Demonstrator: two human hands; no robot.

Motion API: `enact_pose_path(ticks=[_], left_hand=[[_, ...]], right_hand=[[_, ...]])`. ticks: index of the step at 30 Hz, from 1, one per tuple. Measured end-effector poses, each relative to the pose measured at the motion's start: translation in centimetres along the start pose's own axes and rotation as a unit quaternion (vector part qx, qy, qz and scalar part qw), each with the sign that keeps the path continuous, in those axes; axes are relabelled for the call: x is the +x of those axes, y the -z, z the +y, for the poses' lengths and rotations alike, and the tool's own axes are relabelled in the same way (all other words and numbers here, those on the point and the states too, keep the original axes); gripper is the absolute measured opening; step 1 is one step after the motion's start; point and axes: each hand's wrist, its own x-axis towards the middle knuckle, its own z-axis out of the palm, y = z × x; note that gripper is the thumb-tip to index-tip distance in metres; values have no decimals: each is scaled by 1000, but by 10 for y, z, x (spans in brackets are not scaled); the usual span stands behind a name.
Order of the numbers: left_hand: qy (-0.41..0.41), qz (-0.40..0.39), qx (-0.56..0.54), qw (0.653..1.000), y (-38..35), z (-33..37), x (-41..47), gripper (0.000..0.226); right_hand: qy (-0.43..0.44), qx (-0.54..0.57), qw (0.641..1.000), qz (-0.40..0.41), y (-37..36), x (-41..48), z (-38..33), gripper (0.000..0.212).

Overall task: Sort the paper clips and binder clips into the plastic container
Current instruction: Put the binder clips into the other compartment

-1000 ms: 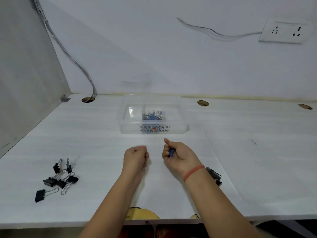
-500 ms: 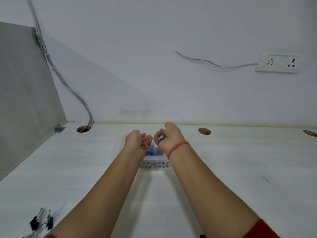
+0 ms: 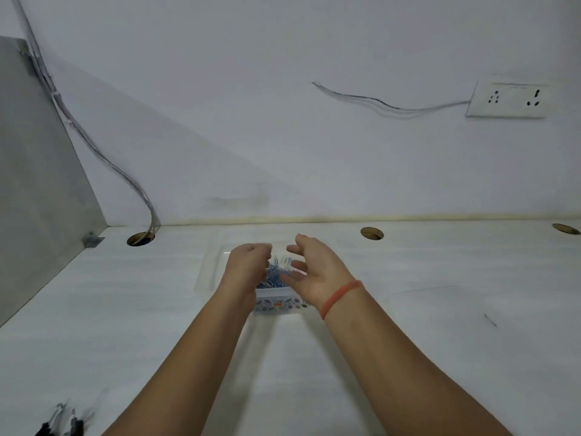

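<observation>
Both hands over plastic container (image 3: 276, 305) mid-surface, blue paper clips (image 3: 275, 275) inside. Left hand (image 3: 248, 265) fingers curled closed; right hand (image 3: 314, 272) fingers spread, empty. Binder clips (image 3: 61, 424) near-left edge; bare white surface (image 3: 440, 294) right.

The plastic container (image 3: 217, 269) is clear and glossy, with a printed band on its front. Thin blue wire paper clips (image 3: 275, 273) shine inside. The desk (image 3: 440, 309), at six o'clock, looks smooth, matt white.

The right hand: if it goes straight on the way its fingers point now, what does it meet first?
Probably the left hand. The right hand is open above the plastic container, fingers pointing left across the blue paper clips. Depth is unclear, so it might pass just over the clips instead.
</observation>
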Motion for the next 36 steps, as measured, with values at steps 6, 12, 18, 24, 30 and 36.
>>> enact_pose_path(ticks=[6,12,18,24,30,36], left_hand=[[-90,-47,83,991,-14,-39,-106,17],[-130,-222,435,863,-46,-101,-166,45],[-181,-150,510,827,-55,-120,-176,28],[-139,-47,489,860,-9,-115,-158,24],[-78,15,356,931,31,-116,-155,21],[73,-12,2,997,40,-101,-161,24]], right_hand=[[136,-211,967,27,92,-88,31,15],[58,-719,687,87,175,-142,69,45],[141,-688,705,98,171,-135,108,41],[239,-597,760,89,132,-104,129,25],[285,-434,848,105,110,-89,136,16],[115,2,991,61,117,-95,116,16]])
